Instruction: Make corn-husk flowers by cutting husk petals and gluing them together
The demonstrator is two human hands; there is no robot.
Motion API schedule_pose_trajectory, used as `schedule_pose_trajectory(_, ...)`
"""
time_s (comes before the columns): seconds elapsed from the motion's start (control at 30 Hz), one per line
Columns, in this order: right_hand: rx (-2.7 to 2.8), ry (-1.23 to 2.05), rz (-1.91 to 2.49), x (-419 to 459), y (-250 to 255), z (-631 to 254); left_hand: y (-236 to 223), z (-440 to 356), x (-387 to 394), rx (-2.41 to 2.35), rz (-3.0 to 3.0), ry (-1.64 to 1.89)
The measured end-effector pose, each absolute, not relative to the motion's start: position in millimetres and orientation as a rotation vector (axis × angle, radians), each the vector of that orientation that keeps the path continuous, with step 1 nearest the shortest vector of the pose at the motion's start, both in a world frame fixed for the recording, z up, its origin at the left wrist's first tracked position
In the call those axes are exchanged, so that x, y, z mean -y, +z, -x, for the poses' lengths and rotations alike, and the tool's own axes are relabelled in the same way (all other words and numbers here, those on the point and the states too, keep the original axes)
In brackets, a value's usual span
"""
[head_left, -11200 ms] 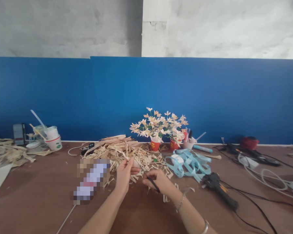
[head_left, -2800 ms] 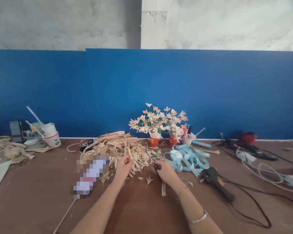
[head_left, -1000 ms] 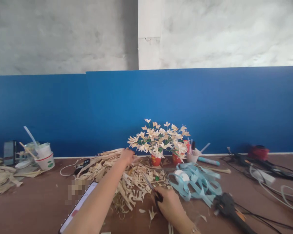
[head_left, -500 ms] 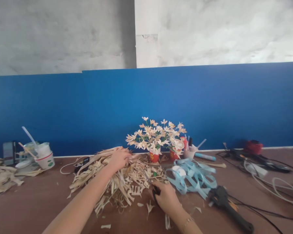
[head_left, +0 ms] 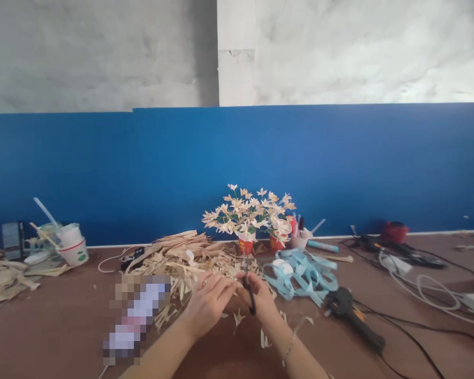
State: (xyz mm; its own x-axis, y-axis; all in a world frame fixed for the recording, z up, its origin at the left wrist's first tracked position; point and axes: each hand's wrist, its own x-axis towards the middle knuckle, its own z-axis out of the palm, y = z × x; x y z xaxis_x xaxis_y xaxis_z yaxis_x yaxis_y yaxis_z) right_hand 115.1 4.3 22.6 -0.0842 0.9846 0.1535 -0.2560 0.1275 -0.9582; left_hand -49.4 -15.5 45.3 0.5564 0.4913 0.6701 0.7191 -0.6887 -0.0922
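Observation:
My right hand [head_left: 263, 301] grips a pair of dark-handled scissors [head_left: 251, 296], blades pointing up and away from me. Close beside it is my left hand [head_left: 210, 304], fingers bent together around a pale dried husk strip [head_left: 187, 268] that sticks out to the left. The fingertips of both hands nearly meet, and what lies between them is partly hidden. Behind my hands spreads a heap of dried husk strips [head_left: 169, 252]. Pale husk flowers [head_left: 253, 208] on green stems stand in red cups [head_left: 245, 246] at the back.
To the right are tangled light blue ribbon [head_left: 302, 273], a black glue gun [head_left: 353, 318] and several cables [head_left: 426, 287]. A white cup [head_left: 74, 252] stands back left near more husks [head_left: 3, 276]. A blurred-out object [head_left: 136, 321] lies front left. Behind the table runs a blue panel [head_left: 102, 173].
My left hand has come back from the husk heap toward the scissors, now holding a strip. My right hand has lifted the scissors slightly. The blurred-out object has appeared at front left.

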Motion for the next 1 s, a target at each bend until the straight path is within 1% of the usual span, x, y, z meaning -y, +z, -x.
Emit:
schedule_pose_trajectory(0.1, 1.177, 1.189, 0.881, -6, 25, -121, 38, 48, 23, 1.040, 2.435, -1.170)
schedule_pose_trajectory(0.17, 1.205, 1.153, 0.899, -8, 26, -124, 35, 45, 26, 1.178, 2.499, -1.419)
schedule_pose_trajectory(0.23, 1.233, 1.097, 0.911, -9, 26, -126, 33, 39, 26, 1.516, 2.545, -1.708)
schedule_pose_trajectory(0.33, 1.294, 0.969, 0.930, -9, 23, -124, 30, 27, 21, 2.226, 2.408, -2.193)
schedule_pose_trajectory(0.4, 1.360, 0.893, 0.951, -7, 20, -122, 28, 22, 16, 2.496, 2.244, -2.522)
schedule_pose_trajectory(0.47, 1.430, 0.857, 0.955, -5, 17, -120, 25, 20, 13, 2.582, 2.087, -2.819)
schedule_pose_trajectory(0.53, 1.464, 0.888, 0.933, -4, 16, -118, 23, 21, 12, 2.551, 1.972, -3.009)
schedule_pose_trajectory(0.63, 1.383, 1.032, 0.903, -4, 18, -116, 22, 27, 14, 2.361, 1.914, -3.176)
schedule_pose_trajectory(0.73, 1.225, 1.285, 0.924, -1, 25, -117, 25, 33, 17, 2.066, 2.046, -3.327)
schedule_pose_trajectory(0.8, 1.138, 1.487, 0.898, 2, 28, -118, 28, 36, 18, 1.925, 2.247, -3.318)
schedule_pose_trajectory(0.87, 1.090, 1.631, 0.846, 4, 28, -119, 29, 39, 19, 1.839, 2.431, -3.226)
schedule_pose_trajectory(0.93, 1.090, 1.670, 0.836, 5, 27, -119, 30, 40, 19, 1.805, 2.489, -3.155)
schedule_pose_trajectory(1.0, 1.120, 1.614, 0.867, 3, 24, -119, 30, 40, 20, 1.853, 2.466, -3.180)
